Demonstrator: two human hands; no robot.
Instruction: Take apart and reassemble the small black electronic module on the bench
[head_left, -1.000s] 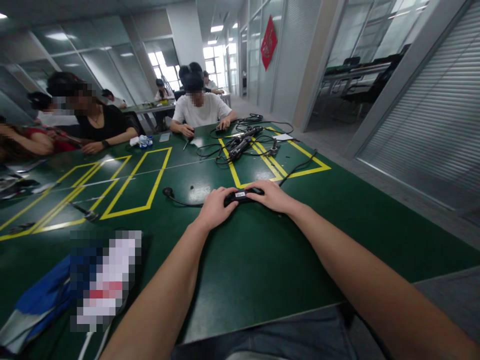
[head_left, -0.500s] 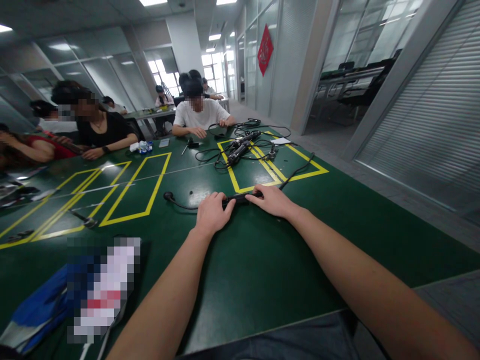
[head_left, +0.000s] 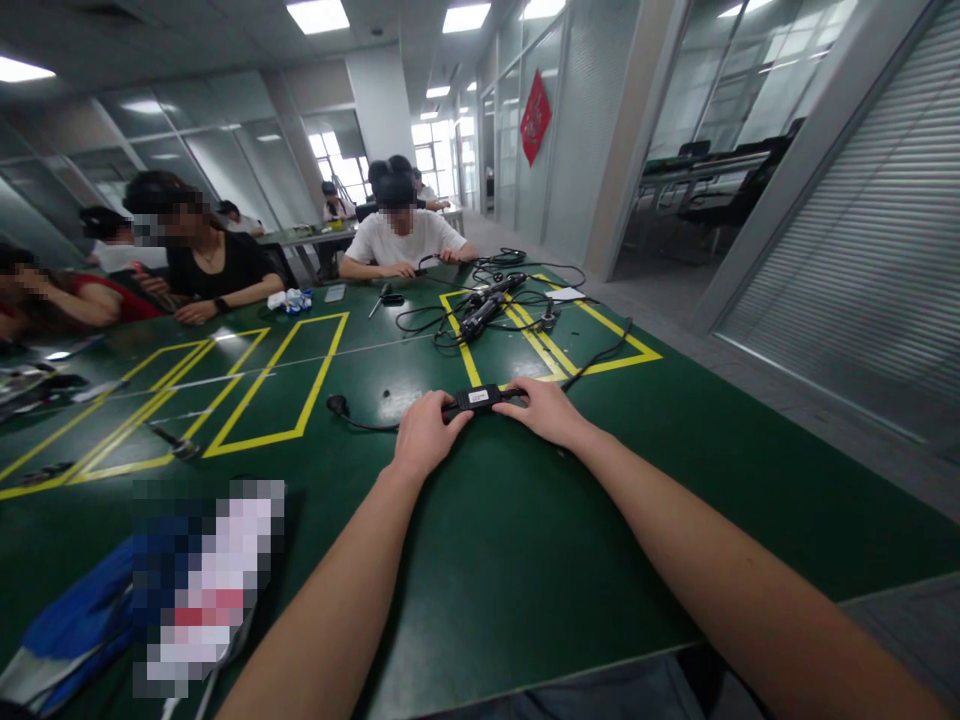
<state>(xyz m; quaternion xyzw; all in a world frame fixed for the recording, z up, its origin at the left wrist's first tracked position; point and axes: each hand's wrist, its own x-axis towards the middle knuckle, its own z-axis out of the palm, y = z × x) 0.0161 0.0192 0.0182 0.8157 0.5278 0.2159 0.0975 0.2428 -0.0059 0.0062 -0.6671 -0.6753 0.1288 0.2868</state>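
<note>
Running left to right, black adapter

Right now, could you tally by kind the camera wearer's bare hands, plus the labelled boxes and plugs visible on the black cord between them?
Hands: 2 (left hand, right hand)
Labelled black box: 1
Black plug: 1
Total: 4

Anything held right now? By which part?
Yes: a black in-line cable box with a white label, held by its two ends: left hand at the left end, right hand at the right.
</note>
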